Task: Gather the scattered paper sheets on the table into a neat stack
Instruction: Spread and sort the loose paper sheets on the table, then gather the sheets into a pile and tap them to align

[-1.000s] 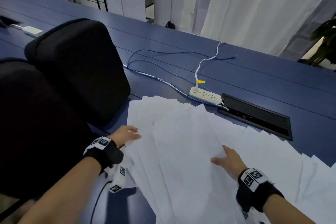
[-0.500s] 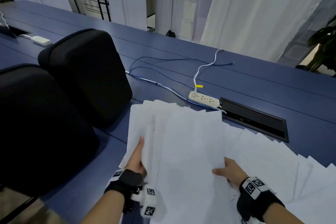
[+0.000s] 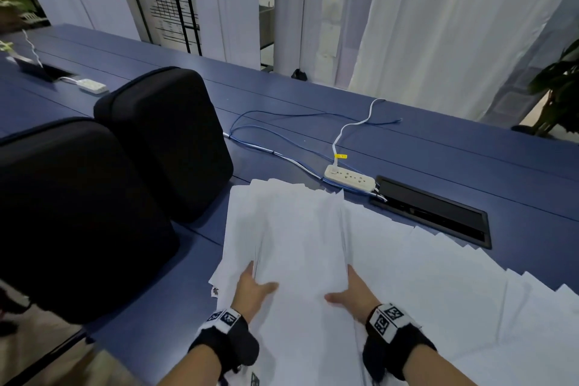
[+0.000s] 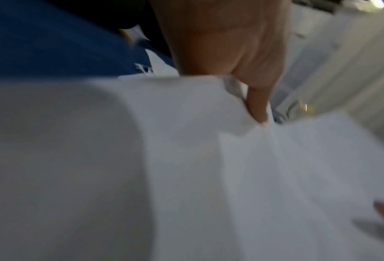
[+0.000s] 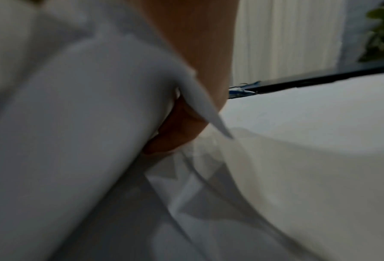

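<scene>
A bunch of white paper sheets lies fanned on the blue table, squeezed between my two hands at its near end. My left hand grips its left edge, thumb on top and fingers beneath. My right hand grips the right edge the same way. In the left wrist view a finger presses into the curved sheets. The right wrist view shows fingers tucked under the bent bunch. More loose sheets spread to the right on the table.
Two bulky black padded shapes stand to the left of the papers. A white power strip with blue cables and a black recessed cable box lie just beyond them. White curtains hang behind the table.
My left hand slid from the sheets' left side to the near edge, closer to my right hand. The sheets between them drew together into a narrower bunch.
</scene>
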Motion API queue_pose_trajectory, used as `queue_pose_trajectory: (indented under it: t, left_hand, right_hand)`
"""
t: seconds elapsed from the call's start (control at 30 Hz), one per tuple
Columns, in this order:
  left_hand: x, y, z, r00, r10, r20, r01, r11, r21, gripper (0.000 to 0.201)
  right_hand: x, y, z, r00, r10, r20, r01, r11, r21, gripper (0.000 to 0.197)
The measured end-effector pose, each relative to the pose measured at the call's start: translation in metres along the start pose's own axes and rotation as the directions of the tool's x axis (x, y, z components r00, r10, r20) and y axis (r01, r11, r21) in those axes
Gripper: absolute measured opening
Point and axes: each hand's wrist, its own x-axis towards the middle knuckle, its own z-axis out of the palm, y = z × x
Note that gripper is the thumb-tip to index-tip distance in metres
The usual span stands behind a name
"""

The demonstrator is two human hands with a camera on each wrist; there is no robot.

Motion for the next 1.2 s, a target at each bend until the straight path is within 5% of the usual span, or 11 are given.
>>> queue_pose_trajectory:
  t: [0.07,0.17,0.3,0.47,0.7,0.87,0.97,1.07,1.2]
  left_hand:
    - [-0.004,0.017,0.0,0.998,0.03,0.047,-0.028,0.999,-0.039,0.031]
    - [-0.009,0.067,-0.012,0.978,0.202,0.057,-0.193,0.972,-0.134,0.032]
    - [-0.018,0.122,-0.018,0.901,0.429,0.061,-0.405,0.883,-0.237,0.035]
    - [-0.032,0.156,-0.002,0.811,0.575,0.106,-0.519,0.792,-0.32,0.038]
    - [-0.032,0.136,0.018,0.84,0.534,0.095,-0.5,0.83,-0.246,0.028]
    - [-0.032,0.155,-0.002,0.784,0.619,0.048,-0.544,0.722,-0.428,0.034]
    - [-0.027,0.131,-0.001,0.839,0.535,0.099,-0.474,0.808,-0.349,0.047]
    - [-0.024,0.102,0.007,0.875,0.439,0.206,-0.405,0.895,-0.186,0.048]
    - [-0.012,0.1,0.007,0.885,0.418,0.205,-0.383,0.904,-0.188,0.052]
  right_hand:
    - [-0.007,-0.013,-0.003,0.999,0.012,-0.052,-0.006,0.993,0.114,0.056]
    - [-0.02,-0.041,-0.032,0.992,-0.063,-0.107,0.096,0.936,0.337,0.055]
    - [-0.04,-0.087,-0.064,0.947,-0.233,-0.22,0.298,0.893,0.337,0.065]
    - [-0.07,-0.13,-0.085,0.861,-0.435,-0.263,0.5,0.816,0.288,0.04]
    - [-0.071,-0.123,-0.079,0.878,-0.423,-0.222,0.475,0.826,0.303,0.036]
    - [-0.082,-0.144,-0.091,0.814,-0.517,-0.264,0.571,0.63,0.526,0.059]
    - [-0.072,-0.124,-0.081,0.879,-0.421,-0.223,0.475,0.741,0.475,0.062]
    - [-0.068,-0.095,-0.064,0.947,-0.287,-0.145,0.32,0.879,0.353,0.038]
    - [-0.067,-0.09,-0.061,0.954,-0.244,-0.173,0.294,0.871,0.394,0.028]
